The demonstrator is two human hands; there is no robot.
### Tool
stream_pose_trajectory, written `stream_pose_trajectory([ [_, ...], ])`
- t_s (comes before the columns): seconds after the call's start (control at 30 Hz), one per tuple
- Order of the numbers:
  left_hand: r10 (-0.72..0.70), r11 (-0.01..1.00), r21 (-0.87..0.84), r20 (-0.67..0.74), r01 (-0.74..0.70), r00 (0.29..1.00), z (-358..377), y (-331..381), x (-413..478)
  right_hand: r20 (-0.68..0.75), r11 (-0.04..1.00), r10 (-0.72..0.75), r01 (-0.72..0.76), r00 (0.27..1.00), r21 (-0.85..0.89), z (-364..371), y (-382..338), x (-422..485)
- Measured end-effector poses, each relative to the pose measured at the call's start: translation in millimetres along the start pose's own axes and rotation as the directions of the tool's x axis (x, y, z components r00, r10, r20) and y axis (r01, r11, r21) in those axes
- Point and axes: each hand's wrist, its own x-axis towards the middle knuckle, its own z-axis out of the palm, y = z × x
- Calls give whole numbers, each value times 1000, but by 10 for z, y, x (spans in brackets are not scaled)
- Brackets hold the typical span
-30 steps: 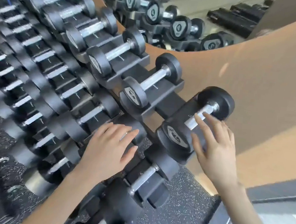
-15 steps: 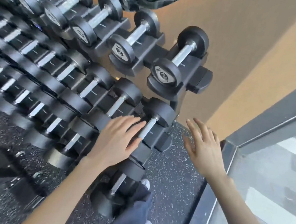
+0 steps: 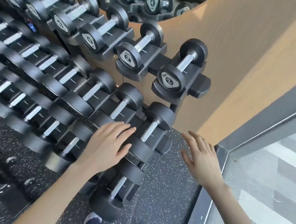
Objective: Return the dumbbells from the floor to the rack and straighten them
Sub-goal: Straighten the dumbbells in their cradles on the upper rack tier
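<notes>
Left hand (image 3: 107, 144) lies flat on a black rubber, steel-handled dumbbell (image 3: 119, 108), likely squaring it on the black rack (image 3: 202, 84); right hand (image 3: 200, 157), three o'clock, hovers relaxed, empty.

head cam – worn, looks steeply down | close on rack (image 3: 200, 84) end – floor (image 3: 162, 195) below

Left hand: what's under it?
The left hand lies flat over the near end of a dumbbell on the middle shelf of the rack. Its handle and far head show; the near head is mostly covered, so contact can't be confirmed.
</notes>
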Motion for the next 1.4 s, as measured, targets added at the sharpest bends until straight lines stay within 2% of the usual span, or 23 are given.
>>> stream_pose_trajectory([
  [0.13, 91, 996, -1, -48, -91, 995, 48, -375, 81, -32, 999, 33, -34, 999, -32, 30, -217, 243],
  [0.43, 295, 953, -56, -60, -299, 953, 96, -1516, 497, -95, 961, 239, -250, 966, -116, 19, -829, 781],
  [0.53, 337, 936, -84, -62, -341, 939, 125, -1694, 692, -141, 943, 309, -322, 941, -85, -44, -959, 901],
  [0.67, 391, 908, -133, -75, -398, 917, 149, -1715, 1038, -148, 939, 305, -323, 941, -114, -110, -953, 1055],
  [0.9, 377, 898, -193, -126, -395, 918, 283, -1629, 1791, -142, 934, 319, -336, 937, -121, -279, -556, 1828],
  [1.07, 377, 878, -269, -126, -397, 918, 375, -1311, 2405, -24, 939, 318, -318, 948, -128, -316, -128, 2323],
  [1.3, 184, 871, -469, 34, -146, 982, 833, -1133, 2794, 119, 965, 222, -201, 968, -169, -122, 185, 2664],
  [1.4, 170, 851, -512, 66, -113, 983, 930, -1128, 2936, 134, 963, 193, -161, 972, -217, 19, 247, 2750],
])
